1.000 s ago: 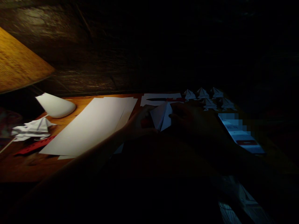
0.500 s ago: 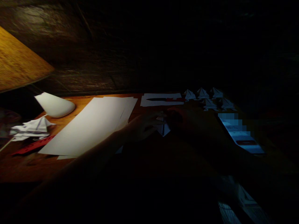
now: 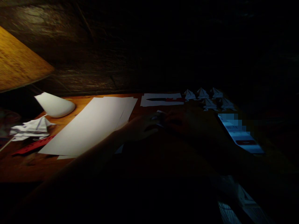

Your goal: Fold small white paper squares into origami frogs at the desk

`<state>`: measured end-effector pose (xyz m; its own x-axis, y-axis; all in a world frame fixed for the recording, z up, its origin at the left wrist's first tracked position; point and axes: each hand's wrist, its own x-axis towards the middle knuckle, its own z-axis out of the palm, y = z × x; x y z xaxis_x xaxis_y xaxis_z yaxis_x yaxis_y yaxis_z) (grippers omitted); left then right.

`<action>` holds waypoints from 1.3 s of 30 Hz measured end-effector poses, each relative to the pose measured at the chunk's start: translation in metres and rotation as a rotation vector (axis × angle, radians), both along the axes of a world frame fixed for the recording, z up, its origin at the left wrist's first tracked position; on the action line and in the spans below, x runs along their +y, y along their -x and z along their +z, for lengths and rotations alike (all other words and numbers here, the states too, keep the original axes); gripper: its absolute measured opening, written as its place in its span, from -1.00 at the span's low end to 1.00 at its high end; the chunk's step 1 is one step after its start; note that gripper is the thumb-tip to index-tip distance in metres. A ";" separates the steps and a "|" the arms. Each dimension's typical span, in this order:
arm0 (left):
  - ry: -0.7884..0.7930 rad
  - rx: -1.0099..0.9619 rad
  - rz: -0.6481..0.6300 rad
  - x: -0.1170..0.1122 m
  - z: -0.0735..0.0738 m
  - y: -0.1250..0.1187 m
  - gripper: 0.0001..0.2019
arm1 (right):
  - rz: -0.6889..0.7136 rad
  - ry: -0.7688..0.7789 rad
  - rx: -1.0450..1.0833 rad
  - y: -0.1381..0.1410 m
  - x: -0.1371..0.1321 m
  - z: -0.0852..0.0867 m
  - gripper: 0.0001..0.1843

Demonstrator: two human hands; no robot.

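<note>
- At the near edge of the wooden table (image 3: 23,168) almost everything is in shadow. Some pale printed sheets (image 3: 235,199) lie low on the right, too dim to read.
- The left hand (image 3: 140,127) rests palm down at the centre, its fingers stretched rightward onto a small folded paper piece (image 3: 157,117).
- The right hand (image 3: 187,123) meets the piece from the other side, so it lies between the two hands, about equally close to each. Whether either hand pinches it or only presses it flat cannot be told in this dark.
- Only a pale sliver of the piece shows, low against the table.
- Left of the hands lies a stack of blank sheets (image 3: 93,124); to the right is a lit phone (image 3: 240,137).
- Farther back are a cut sheet (image 3: 161,100), a cluster of folded figures (image 3: 205,98) and, far left, a lampshade (image 3: 18,65).
</note>
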<state>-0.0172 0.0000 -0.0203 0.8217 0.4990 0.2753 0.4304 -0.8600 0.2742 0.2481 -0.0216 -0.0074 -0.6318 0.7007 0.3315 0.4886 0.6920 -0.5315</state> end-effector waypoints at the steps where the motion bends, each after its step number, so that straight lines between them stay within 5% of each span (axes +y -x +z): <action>1: 0.002 0.014 -0.004 0.000 0.001 0.000 -0.57 | 0.027 0.009 -0.012 -0.001 0.001 -0.002 -0.75; 26: 0.035 0.170 0.118 0.000 -0.003 0.003 -0.34 | 0.173 -0.001 -0.122 -0.008 0.006 -0.001 -0.75; 39: -0.027 0.139 0.111 0.004 -0.005 0.005 -0.46 | 0.157 0.063 -0.114 -0.003 -0.002 0.005 -0.76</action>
<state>-0.0217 0.0040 -0.0256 0.7930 0.5827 0.1778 0.5553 -0.8114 0.1825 0.2508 -0.0235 -0.0021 -0.7657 0.6081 0.2096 0.4373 0.7311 -0.5236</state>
